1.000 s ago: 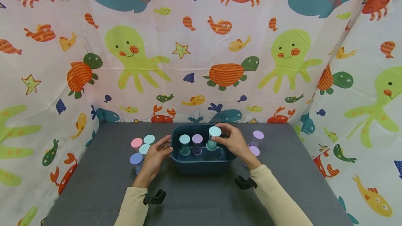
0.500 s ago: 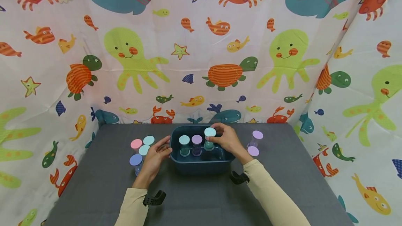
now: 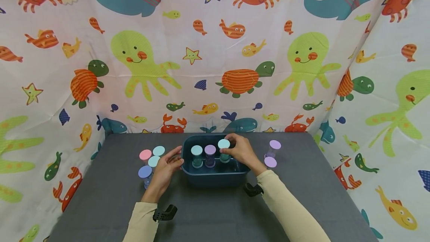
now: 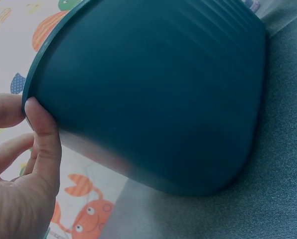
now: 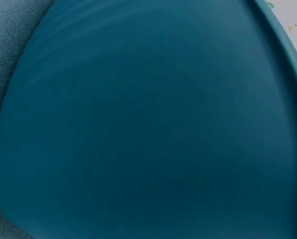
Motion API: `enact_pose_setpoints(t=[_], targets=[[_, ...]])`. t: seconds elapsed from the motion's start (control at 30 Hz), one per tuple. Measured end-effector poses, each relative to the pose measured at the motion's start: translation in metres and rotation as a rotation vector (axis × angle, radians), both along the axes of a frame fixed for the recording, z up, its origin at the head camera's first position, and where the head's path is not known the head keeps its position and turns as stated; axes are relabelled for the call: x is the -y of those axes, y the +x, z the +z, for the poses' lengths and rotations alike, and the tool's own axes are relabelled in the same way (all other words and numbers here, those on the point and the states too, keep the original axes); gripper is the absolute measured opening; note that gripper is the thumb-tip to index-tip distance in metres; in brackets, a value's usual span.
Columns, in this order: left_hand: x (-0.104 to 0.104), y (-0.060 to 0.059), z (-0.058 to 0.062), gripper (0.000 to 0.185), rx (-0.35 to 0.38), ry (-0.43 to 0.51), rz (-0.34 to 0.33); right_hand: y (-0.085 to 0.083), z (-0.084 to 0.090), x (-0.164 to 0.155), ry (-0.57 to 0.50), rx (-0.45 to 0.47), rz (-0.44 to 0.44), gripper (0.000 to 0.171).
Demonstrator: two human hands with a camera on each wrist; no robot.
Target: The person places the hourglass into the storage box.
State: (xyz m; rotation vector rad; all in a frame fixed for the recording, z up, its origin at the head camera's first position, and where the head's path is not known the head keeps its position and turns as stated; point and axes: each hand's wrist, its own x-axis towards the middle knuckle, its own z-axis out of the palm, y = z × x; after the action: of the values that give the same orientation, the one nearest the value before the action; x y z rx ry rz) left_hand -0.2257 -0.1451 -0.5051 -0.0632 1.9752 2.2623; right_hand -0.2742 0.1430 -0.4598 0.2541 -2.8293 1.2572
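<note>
Sea-creature curtain all around (octopuses, turtles, whales), and in the middle a desk (image 3: pixel 100 197) covered in dark grey fabric. On it sits a dark teal plastic tub (image 3: pixel 215 176) with three little sand timers standing upright inside in a row: a teal-capped one (image 3: pixel 196 150), a purple-capped one (image 3: pixel 210 149), and the light-teal-capped sand timer (image 3: pixel 223 144) that the right hand (image 3: pixel 242 153) has its fingertips curled around at the top cap, at the tub's right end. The left hand (image 3: pixel 165 171) is at the tub's left rim, thumb and finger pinching the edge, which you see really close in the left wrist view (image 4: pixel 39 124). The right wrist view is just teal tub wall, no fingers visible there. Left of the tub there's a cluster of four more timers: pink cap (image 3: pixel 145 155), two teal caps (image 3: pixel 158 151), and a blue cap (image 3: pixel 145 171). On the right, two purple-capped timers (image 3: pixel 274 144) stand near each other. My guess on handling: these timers look light and stiff, clear middle probably glass or thin plastic so a bit fragile, and tall enough to tip easily. Grabbing by the wide round cap or around the waist seems safest. The tub looks rigid and smooth, light enough to slide on the cloth, so pinning the rim makes sense.
</note>
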Motion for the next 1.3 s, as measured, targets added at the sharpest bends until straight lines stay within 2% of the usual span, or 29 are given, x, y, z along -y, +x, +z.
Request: enact_pose_setpoints(t=[0.53, 1.3], targets=[[-0.001, 0.000, 0.000, 0.051, -0.003, -0.014, -0.003, -0.004, 0.001, 0.009, 0.077, 0.100, 0.000, 0.044], [-0.001, 0.000, 0.000, 0.050, 0.000, -0.018, 0.013, -0.013, -0.012, 0.009, 0.120, 0.108, 0.033, 0.045]])
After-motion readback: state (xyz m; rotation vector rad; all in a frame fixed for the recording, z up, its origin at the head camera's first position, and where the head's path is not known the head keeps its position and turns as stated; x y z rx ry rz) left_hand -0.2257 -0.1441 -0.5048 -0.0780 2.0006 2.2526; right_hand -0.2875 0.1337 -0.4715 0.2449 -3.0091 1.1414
